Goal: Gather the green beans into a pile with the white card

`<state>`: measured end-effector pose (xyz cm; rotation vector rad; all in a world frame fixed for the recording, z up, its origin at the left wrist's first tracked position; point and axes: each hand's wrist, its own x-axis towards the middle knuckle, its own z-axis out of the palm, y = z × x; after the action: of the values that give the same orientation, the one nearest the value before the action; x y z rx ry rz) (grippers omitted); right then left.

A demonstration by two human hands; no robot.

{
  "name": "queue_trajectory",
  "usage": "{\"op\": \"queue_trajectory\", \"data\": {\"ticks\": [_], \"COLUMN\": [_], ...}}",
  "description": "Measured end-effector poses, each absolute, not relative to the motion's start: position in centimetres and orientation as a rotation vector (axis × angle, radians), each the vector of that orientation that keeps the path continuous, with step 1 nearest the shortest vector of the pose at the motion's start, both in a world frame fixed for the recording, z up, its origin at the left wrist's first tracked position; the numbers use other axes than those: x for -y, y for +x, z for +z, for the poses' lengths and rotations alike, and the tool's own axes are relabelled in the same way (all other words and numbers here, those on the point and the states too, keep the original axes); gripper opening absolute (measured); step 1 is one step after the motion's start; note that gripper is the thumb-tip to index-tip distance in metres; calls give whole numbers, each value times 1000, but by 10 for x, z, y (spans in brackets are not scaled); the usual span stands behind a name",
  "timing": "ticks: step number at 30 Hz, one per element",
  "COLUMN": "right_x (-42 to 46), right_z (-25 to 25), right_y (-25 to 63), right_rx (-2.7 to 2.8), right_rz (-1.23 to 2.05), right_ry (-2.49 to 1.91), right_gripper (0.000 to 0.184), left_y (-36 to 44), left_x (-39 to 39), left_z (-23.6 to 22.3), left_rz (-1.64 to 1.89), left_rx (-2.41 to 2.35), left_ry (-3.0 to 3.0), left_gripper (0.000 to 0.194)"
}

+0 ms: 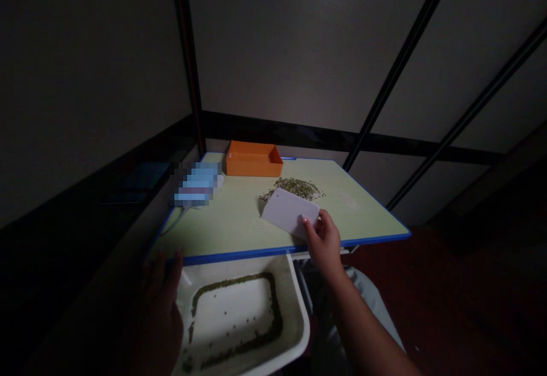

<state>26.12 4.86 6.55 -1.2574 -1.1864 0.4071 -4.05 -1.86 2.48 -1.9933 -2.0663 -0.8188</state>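
My right hand (325,240) is closed on one end of a flat white plastic scraper (287,211), thumb on top. The scraper is tilted over the table, its far edge beside a loose heap of small green beans or seeds (299,187). In shadow at the lower left, my left hand (161,307) lies along the left side of a white plastic bin (301,307), fingers stretched out and apart toward the table edge. More of the green grains line the bin's bottom edges, with a few scattered in its middle.
A pale green table (231,216) with a blue edge carries an orange open box (254,168) at the back. A blurred light-blue item (199,185) with a cable lies at the left. Panelled walls (277,51) stand close behind and to the left.
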Motion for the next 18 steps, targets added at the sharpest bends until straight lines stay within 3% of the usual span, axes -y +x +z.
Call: {"op": "queue_trajectory", "data": {"ticks": [18], "right_x": [-53], "right_z": [66], "right_y": [256], "right_rx": [1190], "right_rz": [381], "right_ry": [-1305], "right_gripper": [23], "left_y": [-36], "left_x": [17], "left_z": [31], "left_rz": [-886], "left_rx": [2091], "left_ry": [-2037], "left_gripper": [50]}}
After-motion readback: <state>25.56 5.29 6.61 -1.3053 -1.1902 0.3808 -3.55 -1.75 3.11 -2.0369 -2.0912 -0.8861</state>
